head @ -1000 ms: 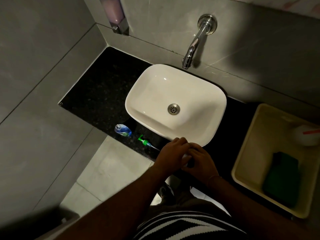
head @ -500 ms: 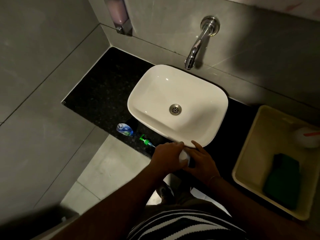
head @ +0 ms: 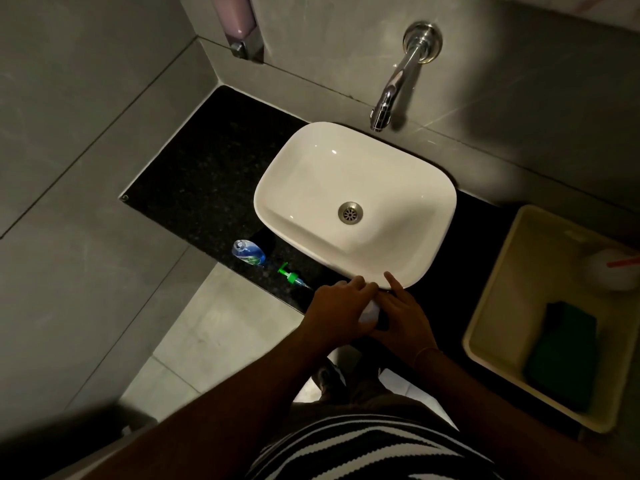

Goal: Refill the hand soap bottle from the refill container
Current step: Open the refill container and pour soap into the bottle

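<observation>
At the counter's front edge, just below the basin's near rim:
Left hand: the left hand [head: 341, 311] is curled over a small white rounded object [head: 369, 312], knuckles up, fingers pointing toward the basin.
Right hand: the right hand [head: 403, 317] presses against the same object from the other side, index finger stretched toward the basin rim and the other fingers bent; a thin band circles its wrist.
Held object: only a pale sliver shows between the two hands, so its shape and long axis cannot be told, nor whether it is the refill container.
Soap bottle: a clear hand soap bottle with blue liquid and a green label [head: 250, 252] stands capless on the black speckled stone counter [head: 194, 181], left of the hands and well apart from them; its open neck points up toward the camera.
Pump: a green pump head with a thin dip tube [head: 293, 277] lies flat between bottle and hands, its tube pointing right toward the left hand and its nozzle toward the basin.
Edges: bottle and pump both sit close to the counter's front edge, just beside the white rounded-rectangle ceramic basin [head: 301, 181].
Open room: the counter left of the basin is bare up to the grey tiled wall [head: 86, 98].
Right side: a cream plastic tub [head: 491, 306] sits on the counter, holding a dark green cloth [head: 561, 358] and a white container [head: 607, 271].
Above: a chrome wall spout [head: 394, 84] points down at the basin's far rim.
</observation>
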Demonstrator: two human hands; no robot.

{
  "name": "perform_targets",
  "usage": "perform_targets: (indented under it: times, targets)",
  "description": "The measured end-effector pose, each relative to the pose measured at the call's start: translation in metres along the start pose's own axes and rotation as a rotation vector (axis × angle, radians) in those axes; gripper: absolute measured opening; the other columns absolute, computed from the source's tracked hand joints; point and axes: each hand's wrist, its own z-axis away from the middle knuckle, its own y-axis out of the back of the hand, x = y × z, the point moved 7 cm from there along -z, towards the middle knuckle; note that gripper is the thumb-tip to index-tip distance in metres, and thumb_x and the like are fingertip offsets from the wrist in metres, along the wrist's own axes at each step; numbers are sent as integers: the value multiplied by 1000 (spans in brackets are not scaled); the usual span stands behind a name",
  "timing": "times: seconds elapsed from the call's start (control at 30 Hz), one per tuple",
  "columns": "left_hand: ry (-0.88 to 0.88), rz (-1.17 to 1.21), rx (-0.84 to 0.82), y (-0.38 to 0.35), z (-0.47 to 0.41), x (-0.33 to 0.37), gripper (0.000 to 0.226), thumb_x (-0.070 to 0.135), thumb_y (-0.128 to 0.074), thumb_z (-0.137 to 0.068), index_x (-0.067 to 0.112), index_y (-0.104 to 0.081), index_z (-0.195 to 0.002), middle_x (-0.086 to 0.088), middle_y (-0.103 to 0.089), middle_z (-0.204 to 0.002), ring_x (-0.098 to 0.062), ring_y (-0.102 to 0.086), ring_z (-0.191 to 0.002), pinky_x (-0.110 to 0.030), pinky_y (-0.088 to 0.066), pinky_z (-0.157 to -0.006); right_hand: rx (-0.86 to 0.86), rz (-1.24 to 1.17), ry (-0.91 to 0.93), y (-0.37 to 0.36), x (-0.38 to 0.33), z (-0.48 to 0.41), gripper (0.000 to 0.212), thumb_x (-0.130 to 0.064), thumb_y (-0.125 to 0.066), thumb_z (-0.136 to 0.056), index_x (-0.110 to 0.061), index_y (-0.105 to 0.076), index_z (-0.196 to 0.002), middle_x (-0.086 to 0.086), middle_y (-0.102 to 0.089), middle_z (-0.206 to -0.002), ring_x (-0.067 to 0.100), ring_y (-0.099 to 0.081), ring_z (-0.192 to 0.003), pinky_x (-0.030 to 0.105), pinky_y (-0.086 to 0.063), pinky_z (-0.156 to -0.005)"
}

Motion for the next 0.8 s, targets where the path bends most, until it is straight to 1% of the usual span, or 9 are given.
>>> perform_targets:
  times: [0.1, 0.17, 0.23, 0.33, 0.47, 0.57, 0.63, 0.73, 0.8]
  targets:
    - [37, 29, -29, 4, 6, -8, 41, 47, -63, -99, 24, -64, -133, 3, -69, -128, -25, -71, -110, -40, -58, -78, 54, -16, -28, 0, 2, 3, 72, -46, -86, -76, -24, -64, -141, -10, -64, -145, 20, -29, -158, 38, -43, -117]
    - [70, 76, 18, 10, 6, -9, 38, 53, -64, -97, 21, -66, -118, 3, -73, -112, -23, -73, -98, -39, -57, -74, 18, -10, -55, -4, 2, 4, 74, -47, -83, -78, -27, -60, -146, -9, -58, -151, 18, -23, -160, 43, -43, -118]
    - [108, 111, 105, 19, 5, -9, 41, 62, -64, -94, 21, -60, -98, 4, -71, -88, -20, -71, -79, -34, -50, -62, -9, -6, -54, -5, 2, 2, 72, -48, -79, -80, -27, -60, -146, -10, -56, -152, 18, -20, -161, 46, -43, -117]
    - [174, 153, 199, 27, 6, -14, 48, 71, -55, -91, 24, -54, -86, 9, -59, -71, -12, -59, -63, -27, -33, -57, 30, -5, -12, -2, 1, 1, 64, -46, -86, -76, -21, -70, -133, -8, -64, -145, 24, -28, -158, 50, -45, -114]
    - [409, 286, 251, 18, 25, -50, 36, 63, -65, -93, 30, -51, -85, 15, -52, -78, -7, -49, -69, -25, -30, -55, 99, 53, -15, -1, 0, 6, 78, -47, -91, -70, -16, -68, -137, 2, -66, -143, 28, -39, -153, 53, -48, -111]
    - [557, 384, 187, -9, 43, -80, 30, 57, -68, -97, 28, -58, -94, 10, -61, -84, -14, -59, -76, -34, -46, -63, 176, 161, 2, 0, -2, 13, 74, -52, -89, -74, -13, -70, -134, 1, -69, -138, 30, -45, -149, 63, -37, -116]
    - [572, 466, 140, -26, 50, -90, 25, 50, -69, -100, 27, -64, -108, 7, -67, -94, -17, -64, -84, -38, -54, -74, 224, 209, 13, 1, -3, 20, 68, -54, -85, -78, -16, -70, -133, 1, -67, -138, 32, -47, -147, 62, -31, -119]
    - [525, 480, 45, -48, 59, -94, 28, 43, -68, -104, 24, -66, -125, 2, -67, -114, -19, -67, -98, -40, -56, -85, 274, 179, -95, 3, 1, 31, 65, -62, -81, -76, -23, -68, -127, 5, -60, -131, 30, -52, -131, 49, -37, -109]
    - [456, 459, -19, -61, 61, -91, 31, 40, -66, -106, 22, -66, -131, -2, -66, -118, -22, -70, -98, -44, -58, -84, 264, 96, -204, 2, 7, 35, 66, -61, -85, -71, -24, -66, -122, 1, -57, -126, 24, -53, -120, 40, -42, -99]
